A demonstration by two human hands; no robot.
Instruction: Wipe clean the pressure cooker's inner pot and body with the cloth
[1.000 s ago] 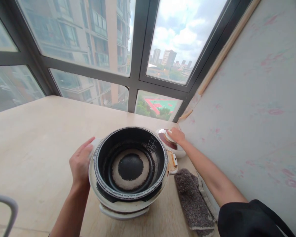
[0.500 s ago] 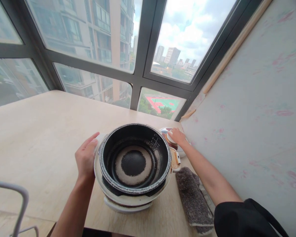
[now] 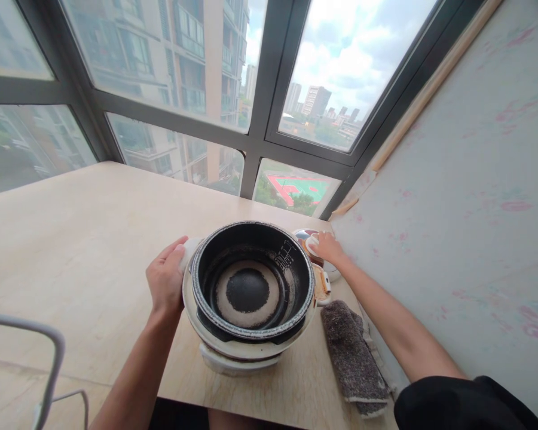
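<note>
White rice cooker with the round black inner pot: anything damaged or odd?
Round black inner pot: pale, ragged-edged ring on its floor and patchy rim suggest worn coating. White cooker: orange-brown staining on right-side bracket.

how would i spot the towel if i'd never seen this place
Find the pale counter below the windows, where an open black pot stands. Right of the pot, near the flowered wall, lies the towel: soft, fuzzy, grey-brown, unlike the smooth, round pot.
</note>
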